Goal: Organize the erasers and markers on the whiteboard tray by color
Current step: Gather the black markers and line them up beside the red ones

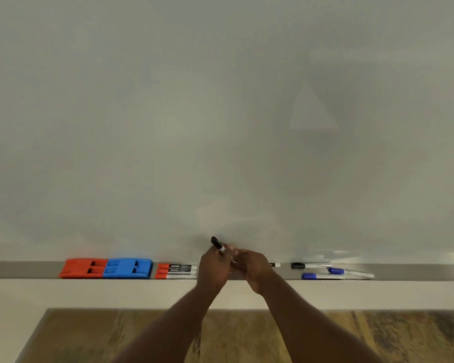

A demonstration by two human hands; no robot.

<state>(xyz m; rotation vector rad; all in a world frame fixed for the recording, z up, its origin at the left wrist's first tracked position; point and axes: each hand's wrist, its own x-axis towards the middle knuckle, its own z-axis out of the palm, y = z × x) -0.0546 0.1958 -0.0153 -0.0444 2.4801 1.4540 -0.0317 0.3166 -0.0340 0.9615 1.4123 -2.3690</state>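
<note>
On the grey whiteboard tray [24, 269] a red eraser [81, 268] lies at the left with a blue eraser [127, 268] touching its right side. Three red-capped markers [176, 271] lie stacked right of them. My left hand [214, 268] holds a black-capped marker [216, 243] tilted up against the board. My right hand [254, 268] is closed beside it, touching the same marker's lower end; its grip is partly hidden. Right of my hands lie a black marker end [274, 265], another black marker [309, 265] and two blue-capped markers [350, 271] [323, 276].
The whiteboard [220, 113] fills the view above the tray. Below the tray runs a pale wall strip [89, 293], then a wood-patterned floor [116, 336].
</note>
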